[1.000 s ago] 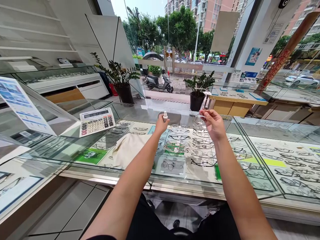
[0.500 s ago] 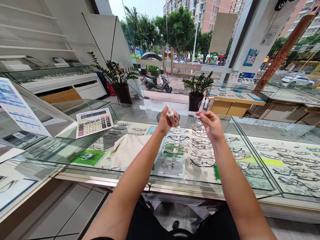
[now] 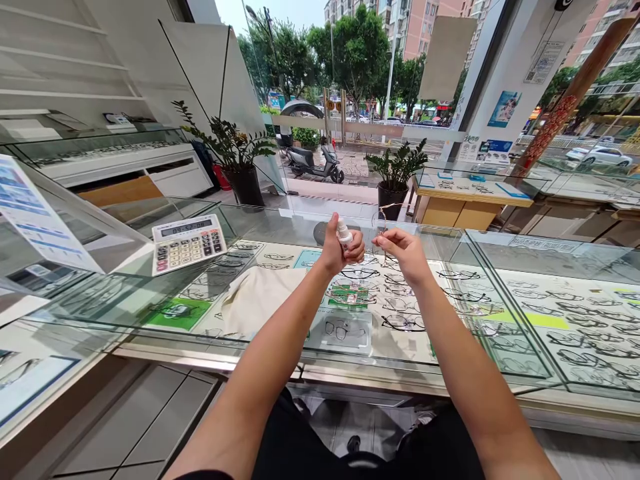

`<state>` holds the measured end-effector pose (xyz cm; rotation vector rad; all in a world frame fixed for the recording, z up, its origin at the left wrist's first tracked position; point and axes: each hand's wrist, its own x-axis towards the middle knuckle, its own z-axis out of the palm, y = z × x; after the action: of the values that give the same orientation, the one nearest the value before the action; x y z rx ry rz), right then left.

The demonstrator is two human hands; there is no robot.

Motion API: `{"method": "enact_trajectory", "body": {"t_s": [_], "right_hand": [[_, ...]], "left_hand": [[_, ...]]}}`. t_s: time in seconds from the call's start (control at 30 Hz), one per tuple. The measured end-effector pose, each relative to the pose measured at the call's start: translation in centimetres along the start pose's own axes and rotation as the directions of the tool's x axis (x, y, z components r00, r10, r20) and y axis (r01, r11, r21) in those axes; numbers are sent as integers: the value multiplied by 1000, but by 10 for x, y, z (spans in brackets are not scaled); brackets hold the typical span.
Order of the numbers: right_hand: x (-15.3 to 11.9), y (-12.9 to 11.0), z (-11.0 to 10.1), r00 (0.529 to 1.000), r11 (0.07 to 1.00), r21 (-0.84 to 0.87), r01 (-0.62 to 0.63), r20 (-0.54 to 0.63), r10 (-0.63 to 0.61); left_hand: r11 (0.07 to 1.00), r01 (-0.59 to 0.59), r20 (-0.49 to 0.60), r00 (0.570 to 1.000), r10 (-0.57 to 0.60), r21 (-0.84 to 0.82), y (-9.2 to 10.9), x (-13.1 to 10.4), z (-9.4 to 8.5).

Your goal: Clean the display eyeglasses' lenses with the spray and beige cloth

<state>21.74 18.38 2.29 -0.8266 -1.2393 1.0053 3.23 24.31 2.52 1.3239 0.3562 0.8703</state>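
A small white bottle (image 3: 345, 233) stands nearly upright in my left hand (image 3: 341, 248), whose fingers are wrapped round it. Just to the right, my right hand (image 3: 404, 255) pinches a pair of thin-framed glasses (image 3: 379, 220) between thumb and fingers, with a round lens raised above the fingertips. The two hands are close together but apart, over the glass display case. Beneath the glass lie rows of eyeglasses (image 3: 404, 324). To the left of my left forearm a cream cloth (image 3: 257, 297) lies crumpled on the counter.
A white calculator (image 3: 189, 245) rests at the left on the glass counter (image 3: 175, 343), beside a leaning printed sheet (image 3: 43, 217). Two potted plants (image 3: 243, 170) stand beyond the case, before the window. A further glass case with glasses extends to the right.
My right hand has moved left, bringing the glasses nearer the bottle, and the frame has turned. My left hand has shifted slightly right and the bottle is more upright.
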Motion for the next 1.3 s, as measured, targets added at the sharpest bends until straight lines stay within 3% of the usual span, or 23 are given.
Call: {"method": "enact_trajectory", "body": {"t_s": [0.23,0.57,0.8,1.07,1.3], "right_hand": [[-4,-3,7,996,998,-39,-45,72,48],[-7,-3,12,992,998,-19,-63,105,65],[-6,-2,11,993,998,-9,-68,100,68],[0,1,3,993,990,128,-56,-93,68],[1,0,4,993,989,136,-55,-94,68]], "left_hand": [[967,-39,-183,979,87,250,-13,6,2],[929,-87,-266,945,191,359,-28,10,-7],[899,-115,-237,943,232,423,-26,8,-4],[818,-120,-10,988,152,562,-22,0,4],[783,-128,-5,986,165,609,-26,1,6]]}}
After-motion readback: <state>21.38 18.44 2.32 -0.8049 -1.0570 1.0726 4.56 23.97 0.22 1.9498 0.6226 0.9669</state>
